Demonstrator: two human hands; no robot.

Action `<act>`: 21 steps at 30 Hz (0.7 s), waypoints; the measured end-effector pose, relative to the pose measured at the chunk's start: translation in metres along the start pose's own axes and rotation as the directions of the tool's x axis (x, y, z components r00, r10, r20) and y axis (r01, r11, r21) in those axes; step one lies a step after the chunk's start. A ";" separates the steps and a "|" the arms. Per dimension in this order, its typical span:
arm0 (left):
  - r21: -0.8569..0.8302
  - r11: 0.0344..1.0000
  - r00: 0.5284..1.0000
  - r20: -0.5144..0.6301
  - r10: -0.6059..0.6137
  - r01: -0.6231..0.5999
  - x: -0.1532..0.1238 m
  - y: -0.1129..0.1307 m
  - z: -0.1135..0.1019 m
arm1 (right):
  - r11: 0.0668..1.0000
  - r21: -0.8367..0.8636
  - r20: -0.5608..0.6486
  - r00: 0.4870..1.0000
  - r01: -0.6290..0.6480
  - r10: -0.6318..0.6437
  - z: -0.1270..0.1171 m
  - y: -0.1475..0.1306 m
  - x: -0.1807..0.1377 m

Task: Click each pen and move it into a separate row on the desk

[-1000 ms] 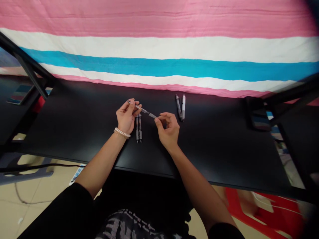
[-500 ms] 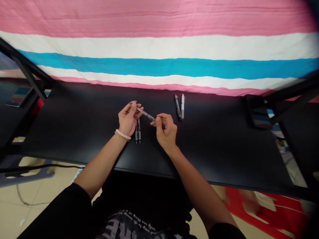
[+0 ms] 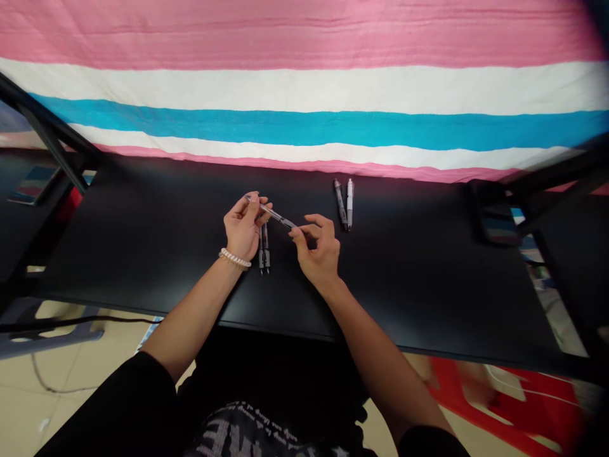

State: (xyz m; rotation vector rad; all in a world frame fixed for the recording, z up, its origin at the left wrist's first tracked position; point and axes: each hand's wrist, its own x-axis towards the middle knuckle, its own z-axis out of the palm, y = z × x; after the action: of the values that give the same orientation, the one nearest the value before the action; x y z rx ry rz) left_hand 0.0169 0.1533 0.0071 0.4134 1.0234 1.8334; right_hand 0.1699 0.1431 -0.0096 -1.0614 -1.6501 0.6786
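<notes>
A left hand (image 3: 243, 227) pinches a light, stiff pen (image 3: 275, 216) at its 10 o'clock end; the right hand's (image 3: 318, 249) hold is unclear.

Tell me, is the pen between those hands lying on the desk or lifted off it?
Lifted: the pen is pinched up in the left hand, its other end beside the right hand's fingertips, above the black desk.

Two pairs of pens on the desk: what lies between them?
In the head view, the right hand and the end of the slim pen held by the left hand lie between the near pair of pens and the far pair.
</notes>
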 end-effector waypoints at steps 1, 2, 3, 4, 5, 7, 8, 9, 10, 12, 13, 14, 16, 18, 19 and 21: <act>-0.005 1.000 1.000 0.002 -0.001 0.001 0.000 0.000 0.000 | 1.000 -0.003 -0.027 1.000 0.005 -0.005 0.000 0.000 0.000; -0.011 1.000 1.000 0.004 -0.002 0.002 0.000 0.000 0.000 | 1.000 0.000 -0.043 0.999 0.013 -0.013 0.000 -0.001 0.000; -0.016 1.000 1.000 0.005 -0.004 0.004 0.000 0.001 0.000 | 1.000 0.007 -0.042 0.999 0.016 -0.016 0.000 -0.001 0.000; -0.019 1.000 1.000 0.006 -0.006 0.006 0.000 0.001 0.000 | 1.000 0.014 -0.033 0.999 0.008 -0.007 0.000 -0.001 0.000; -0.022 1.000 1.000 0.007 -0.007 0.007 0.000 0.001 0.000 | 1.000 0.024 -0.021 1.000 -0.010 0.010 0.000 -0.001 -0.001; -0.022 1.000 1.000 0.006 -0.006 0.006 0.001 0.001 -0.001 | 0.999 0.035 -0.019 0.999 -0.031 0.032 0.000 -0.002 -0.001; -0.021 1.000 1.000 0.005 -0.005 0.005 0.001 0.000 -0.001 | 0.999 0.034 -0.018 1.000 -0.021 0.022 0.001 -0.002 -0.001; -0.019 1.000 1.000 0.003 -0.004 0.004 0.001 0.000 -0.001 | 0.999 0.032 -0.007 1.000 -0.004 0.004 0.001 -0.002 -0.001; -0.018 1.000 1.000 0.001 -0.003 0.004 0.001 0.000 -0.001 | 0.999 0.032 0.010 1.000 0.009 -0.009 0.001 -0.003 -0.001; -0.014 1.000 1.000 -0.001 -0.007 0.007 0.001 0.000 -0.001 | 0.999 0.042 0.017 1.000 0.006 -0.006 0.001 -0.002 -0.001; -0.013 1.000 1.000 0.001 -0.010 0.010 0.001 0.000 -0.001 | 0.999 0.054 0.002 1.000 -0.002 0.002 0.002 -0.002 -0.002; -0.010 1.000 1.000 0.007 -0.015 0.015 0.001 0.000 -0.001 | 0.998 0.070 -0.006 1.000 -0.009 0.010 0.002 -0.001 -0.002; 0.004 1.000 0.999 0.026 -0.020 0.020 0.001 0.001 -0.002 | 0.994 0.104 0.026 0.999 -0.027 0.025 0.002 0.001 -0.002; 0.022 1.000 0.999 0.049 -0.022 0.021 0.001 0.002 -0.003 | 0.991 0.117 0.120 0.991 -0.070 0.056 0.002 0.003 -0.003; 0.027 0.999 0.998 0.063 -0.027 0.025 0.001 0.003 -0.003 | 0.990 0.112 0.154 0.986 -0.088 0.070 0.002 0.003 -0.004; 0.008 0.998 0.993 0.100 -0.062 0.062 0.000 0.006 -0.002 | 0.994 0.075 0.178 0.982 -0.078 0.063 0.002 0.003 -0.005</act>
State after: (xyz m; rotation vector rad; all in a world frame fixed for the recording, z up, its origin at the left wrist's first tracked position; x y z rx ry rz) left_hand 0.0117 0.1513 0.0105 0.4669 0.9618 1.7377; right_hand 0.1692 0.1406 -0.0154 -1.0290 -1.7255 0.9010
